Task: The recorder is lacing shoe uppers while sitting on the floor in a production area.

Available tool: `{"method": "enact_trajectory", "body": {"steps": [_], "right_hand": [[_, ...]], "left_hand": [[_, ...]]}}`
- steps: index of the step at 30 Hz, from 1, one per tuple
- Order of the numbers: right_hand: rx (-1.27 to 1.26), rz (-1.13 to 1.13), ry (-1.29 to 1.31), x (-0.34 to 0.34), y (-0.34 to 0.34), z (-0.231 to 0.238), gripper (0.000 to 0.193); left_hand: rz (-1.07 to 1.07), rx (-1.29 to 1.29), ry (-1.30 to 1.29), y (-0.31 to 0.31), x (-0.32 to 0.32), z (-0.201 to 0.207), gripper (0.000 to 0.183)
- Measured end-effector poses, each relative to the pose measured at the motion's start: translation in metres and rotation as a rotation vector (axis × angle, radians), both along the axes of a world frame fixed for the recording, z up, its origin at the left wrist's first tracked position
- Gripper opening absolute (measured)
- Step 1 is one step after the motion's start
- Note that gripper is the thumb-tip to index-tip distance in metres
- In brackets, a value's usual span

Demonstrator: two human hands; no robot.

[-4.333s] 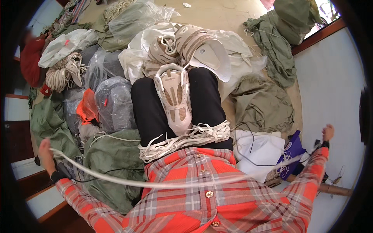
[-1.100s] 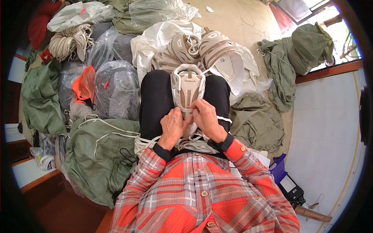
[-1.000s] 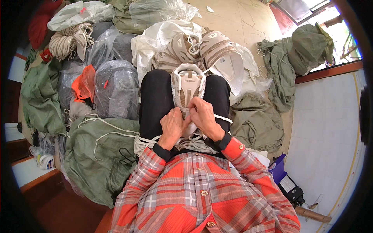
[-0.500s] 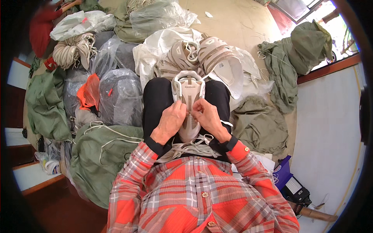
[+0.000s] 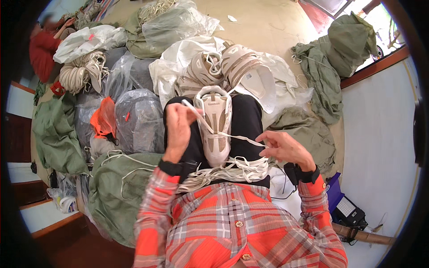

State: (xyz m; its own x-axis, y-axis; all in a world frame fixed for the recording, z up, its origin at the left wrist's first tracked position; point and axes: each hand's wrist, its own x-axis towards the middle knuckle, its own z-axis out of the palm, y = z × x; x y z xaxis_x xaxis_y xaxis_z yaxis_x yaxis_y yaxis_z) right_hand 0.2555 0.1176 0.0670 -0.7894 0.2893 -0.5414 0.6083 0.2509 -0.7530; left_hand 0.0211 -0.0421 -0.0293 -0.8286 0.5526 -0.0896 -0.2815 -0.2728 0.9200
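A white and beige sneaker upper (image 5: 216, 145) rests between my thighs, its toe toward me and its collar away. A white shoelace (image 5: 239, 137) crosses its front near the toe and runs out to both sides. My left hand (image 5: 178, 134), raised to the left of the upper, is closed on one end of the lace, which slants up past the fingers. To the right of the upper, my right hand (image 5: 286, 148) pinches the other stretch of lace between thumb and fingers. A loose bundle of white laces (image 5: 223, 175) lies across my lap.
Stacks of nested sneaker uppers (image 5: 248, 67) lie on white plastic sheeting ahead. Green cloth sacks (image 5: 118, 192), clear plastic bags (image 5: 139, 111) and an orange bag (image 5: 103, 117) crowd the left. A person in red (image 5: 43, 53) sits far left. A dark device (image 5: 348, 212) stands lower right.
My hands were together over the upper; they have moved apart, left hand up and leftward, right hand out to the right. The lace is now drawn out to both sides.
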Motion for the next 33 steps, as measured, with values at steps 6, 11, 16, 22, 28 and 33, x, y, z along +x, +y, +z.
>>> {"method": "enact_trajectory", "body": {"steps": [6,11,16,22,28,33], "right_hand": [[0.216,-0.054,-0.179,0.073,0.053,0.049,0.025],[0.405,-0.240,-0.026,0.134,0.131,0.050,0.014],[0.599,-0.497,-0.250,0.256,0.179,0.083,0.015],[0.111,-0.488,0.085,0.196,0.155,0.010,0.023],[0.149,-0.029,-0.266,0.074,0.062,-0.047,0.015],[0.694,0.103,0.590,-0.030,-0.005,-0.077,0.024]], "left_hand": [[0.362,-0.459,0.418,-0.070,-0.130,-0.021,0.016],[1.144,-1.271,1.470,-0.530,-0.347,0.072,0.012],[0.746,-1.237,1.136,-0.596,-0.327,0.100,0.014],[0.248,-1.066,0.754,-0.566,-0.261,-0.052,0.019],[0.030,-0.915,0.715,-0.474,-0.266,-0.064,0.038],[-0.011,-0.379,0.144,-0.282,-0.194,-0.013,0.029]]}}
